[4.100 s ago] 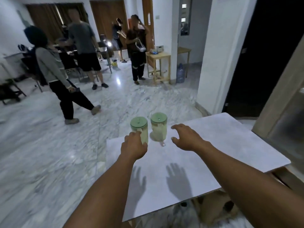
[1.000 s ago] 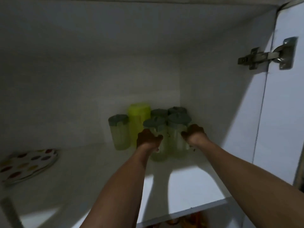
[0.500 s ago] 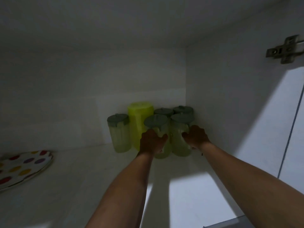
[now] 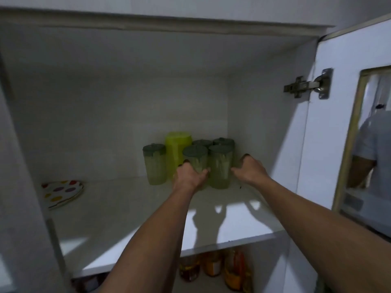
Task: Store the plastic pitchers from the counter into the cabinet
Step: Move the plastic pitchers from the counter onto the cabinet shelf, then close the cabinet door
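Several clear green plastic pitchers with grey-green lids stand grouped at the back right of the cabinet shelf (image 4: 127,218). My left hand (image 4: 188,176) is in front of the lower part of the front-left pitcher (image 4: 194,159), fingers and thumb spread loosely to either side of it. My right hand (image 4: 249,170) is just right of the front-right pitcher (image 4: 221,166), fingers apart, with a small gap to it. Two more lids (image 4: 224,141) show behind. Another pitcher (image 4: 154,163) stands apart at the left, beside a taller yellow-green container (image 4: 177,153).
A plate with coloured dots (image 4: 61,192) lies at the shelf's left. The cabinet door (image 4: 338,123) stands open at the right on a metal hinge (image 4: 306,86). Bottles (image 4: 211,267) sit on the shelf below. A person (image 4: 372,155) stands beyond the door.
Both hands carried a pitcher from the counter into the cabinet and set them in front of the group. Their grips have now loosened, the right hand has come off, and my view has pulled back.
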Tool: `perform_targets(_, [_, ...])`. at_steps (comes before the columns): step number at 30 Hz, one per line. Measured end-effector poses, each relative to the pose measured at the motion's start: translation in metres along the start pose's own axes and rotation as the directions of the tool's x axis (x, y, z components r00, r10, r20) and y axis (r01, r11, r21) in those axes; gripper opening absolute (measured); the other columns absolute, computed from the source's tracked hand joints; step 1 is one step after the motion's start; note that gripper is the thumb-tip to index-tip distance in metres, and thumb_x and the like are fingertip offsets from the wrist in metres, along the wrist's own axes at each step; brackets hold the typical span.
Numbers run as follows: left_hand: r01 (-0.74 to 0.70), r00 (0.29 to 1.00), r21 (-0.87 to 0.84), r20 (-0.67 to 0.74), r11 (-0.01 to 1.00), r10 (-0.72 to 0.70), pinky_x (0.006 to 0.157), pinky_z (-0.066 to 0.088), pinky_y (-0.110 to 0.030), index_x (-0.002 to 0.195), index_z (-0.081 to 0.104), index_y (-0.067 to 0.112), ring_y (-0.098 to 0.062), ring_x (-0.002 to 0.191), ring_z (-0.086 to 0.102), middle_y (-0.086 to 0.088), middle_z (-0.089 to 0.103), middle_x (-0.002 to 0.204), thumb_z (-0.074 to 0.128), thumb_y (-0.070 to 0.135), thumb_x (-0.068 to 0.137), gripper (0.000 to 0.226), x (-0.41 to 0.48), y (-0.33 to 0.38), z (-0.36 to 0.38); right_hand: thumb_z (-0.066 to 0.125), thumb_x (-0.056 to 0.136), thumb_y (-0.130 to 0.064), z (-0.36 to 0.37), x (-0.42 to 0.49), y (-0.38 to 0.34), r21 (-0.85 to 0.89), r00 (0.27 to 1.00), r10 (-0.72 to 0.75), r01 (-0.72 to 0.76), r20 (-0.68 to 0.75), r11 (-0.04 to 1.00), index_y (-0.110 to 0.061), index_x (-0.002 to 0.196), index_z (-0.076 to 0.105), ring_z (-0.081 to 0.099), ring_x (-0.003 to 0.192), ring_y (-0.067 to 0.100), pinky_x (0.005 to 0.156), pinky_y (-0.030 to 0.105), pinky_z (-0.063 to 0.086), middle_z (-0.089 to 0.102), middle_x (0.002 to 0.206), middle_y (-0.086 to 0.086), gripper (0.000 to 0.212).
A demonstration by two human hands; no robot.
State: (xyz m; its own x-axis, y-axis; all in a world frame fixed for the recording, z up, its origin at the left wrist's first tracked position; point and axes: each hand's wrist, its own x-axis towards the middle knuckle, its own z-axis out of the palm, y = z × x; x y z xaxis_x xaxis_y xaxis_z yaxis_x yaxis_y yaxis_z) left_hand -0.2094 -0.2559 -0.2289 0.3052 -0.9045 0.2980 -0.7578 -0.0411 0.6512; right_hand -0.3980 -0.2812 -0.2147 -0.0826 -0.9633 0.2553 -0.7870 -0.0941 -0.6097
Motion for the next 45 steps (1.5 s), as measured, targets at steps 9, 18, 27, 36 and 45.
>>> perform_targets(9, [-0.032,0.999,0.044,0.03,0.999,0.031,0.09,0.051,-0.041,0.128,0.058,0.009,-0.035,0.117,0.062,-0.013,0.064,0.128,0.064,0.051,0.094,0.055,-0.172,0.053,-0.038,0.064,0.087,-0.032,-0.073,-0.159,0.027,0.032,0.994,-0.107,0.107,-0.018,0.994,-0.017,0.109,0.053,0.059,0.099,0.028,0.086,0.04,0.053,0.059,0.11,0.007,0.029])
perform_targets(18, [-0.236,0.97,0.083,0.071,0.968,0.23,0.094,0.051,-0.044,0.134,0.054,0.013,-0.034,0.119,0.06,-0.012,0.061,0.134,0.061,0.049,0.094,0.054,-0.29,0.117,-0.083,0.064,0.088,-0.035,-0.165,-0.266,0.041,0.005,0.98,-0.143,0.145,-0.139,0.989,-0.018,0.113,0.054,0.059,0.095,0.022,0.084,0.039,0.053,0.057,0.105,0.001,0.032])
perform_targets(27, [-0.447,0.873,-0.058,0.19,0.892,0.45,0.1,0.05,-0.044,0.141,0.051,0.017,-0.028,0.124,0.059,-0.007,0.058,0.142,0.059,0.047,0.095,0.055,-0.402,0.164,-0.073,0.064,0.089,-0.033,-0.249,-0.375,0.081,-0.044,0.952,-0.077,0.067,-0.295,0.997,-0.017,0.114,0.061,0.062,0.1,0.024,0.086,0.04,0.053,0.064,0.112,0.005,0.03])
perform_targets(36, [-0.636,0.728,-0.059,0.288,0.77,0.623,0.107,0.049,-0.046,0.144,0.047,0.019,-0.029,0.133,0.053,-0.009,0.048,0.151,0.062,0.045,0.096,0.056,-0.495,0.233,-0.033,0.061,0.089,-0.02,-0.337,-0.474,0.141,-0.095,0.797,-0.082,0.031,-0.599,0.995,-0.015,0.091,0.062,0.061,0.086,0.026,0.073,0.032,0.046,0.066,0.095,0.006,0.005])
perform_targets(45, [-0.824,0.537,-0.017,0.292,0.566,0.791,0.117,0.041,-0.054,0.156,0.027,0.023,-0.034,0.15,0.033,-0.005,0.026,0.167,0.07,0.038,0.091,0.08,-0.57,0.325,0.016,0.061,0.088,-0.032,-0.412,-0.503,0.198,0.15,0.547,0.162,-0.067,-0.822,0.986,-0.02,0.121,0.048,0.047,0.122,0.031,0.099,0.048,0.043,0.047,0.134,0.008,0.038])
